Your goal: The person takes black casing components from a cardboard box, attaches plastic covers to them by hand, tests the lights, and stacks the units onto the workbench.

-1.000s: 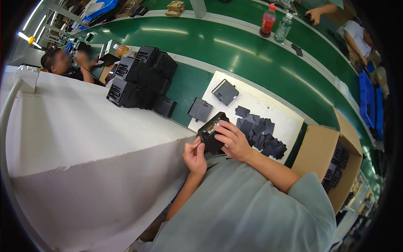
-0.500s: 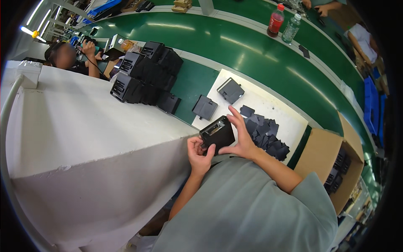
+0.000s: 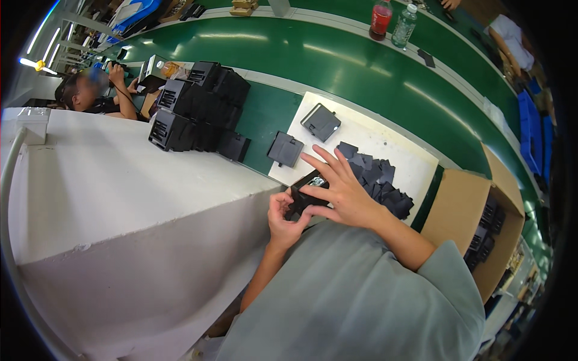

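A black plastic housing is held tilted close to my body, over the near edge of the white board. My left hand is closed on its left side, thumb at the lower edge. Across the housing's right part lies my right hand, index finger and thumb against it, other fingers stretched out beyond. That hand hides much of the housing; a shiny patch shows between the fingers. Two similar black housings, one upper and one lower left, lie beyond. Beside my right hand is a pile of thin black plates.
Stacked black housings stand at the left on the green bench. A white block-like surface fills the left. At right, an open cardboard box holds black parts. Two bottles, red and clear, stand farther back. A co-worker sits far left.
My right hand has swung left over the housing, its index finger coming down onto it. My left hand keeps its hold. The whole view has shifted slightly.
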